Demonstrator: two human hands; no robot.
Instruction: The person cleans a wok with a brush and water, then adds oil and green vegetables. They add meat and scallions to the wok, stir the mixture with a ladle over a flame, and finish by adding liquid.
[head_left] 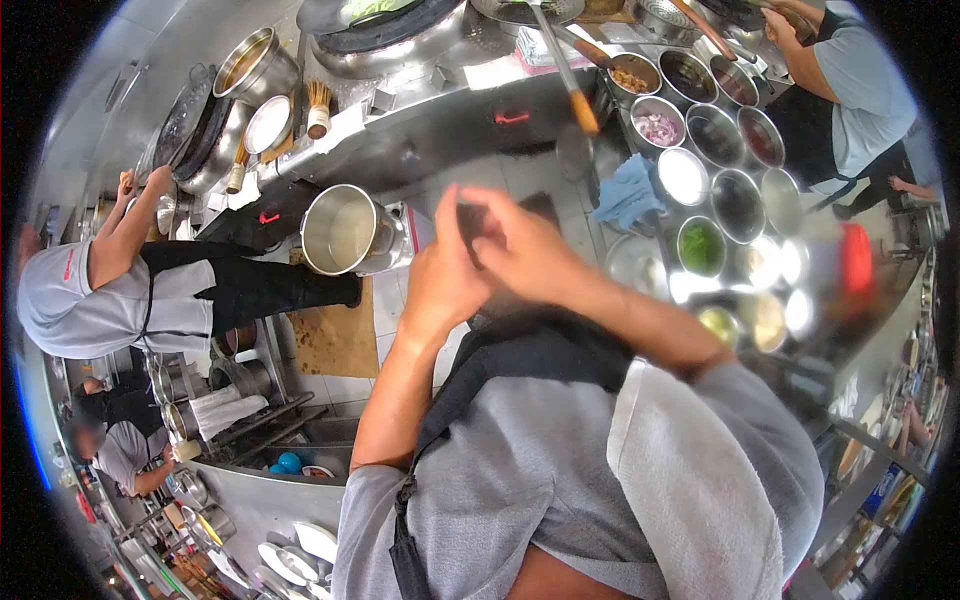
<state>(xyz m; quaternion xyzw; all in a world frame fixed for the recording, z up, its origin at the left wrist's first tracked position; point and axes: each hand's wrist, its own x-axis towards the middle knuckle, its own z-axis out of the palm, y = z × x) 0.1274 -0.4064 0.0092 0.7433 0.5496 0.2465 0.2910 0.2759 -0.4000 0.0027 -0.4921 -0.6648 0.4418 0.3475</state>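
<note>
My left hand [445, 270] and my right hand [520, 245] are raised in front of my chest, above the dark apron, with their fingertips close together. The fingers of both are bent and partly blurred, and I cannot make out anything between them. Left of my hands stands a large steel pot [340, 230] with pale contents. To the right of them are a blue cloth [630, 193] and a steel bowl of chopped greens [701, 246]. A ladle with an orange handle end [583, 112] lies beyond my hands.
Several ingredient bowls, one with chopped onion [657, 125], cover the right counter. A wok [385, 25] sits on the stove at the top. One person [110, 295] works at the left, another [860, 90] at the upper right. Plates [290, 560] lie at the lower left.
</note>
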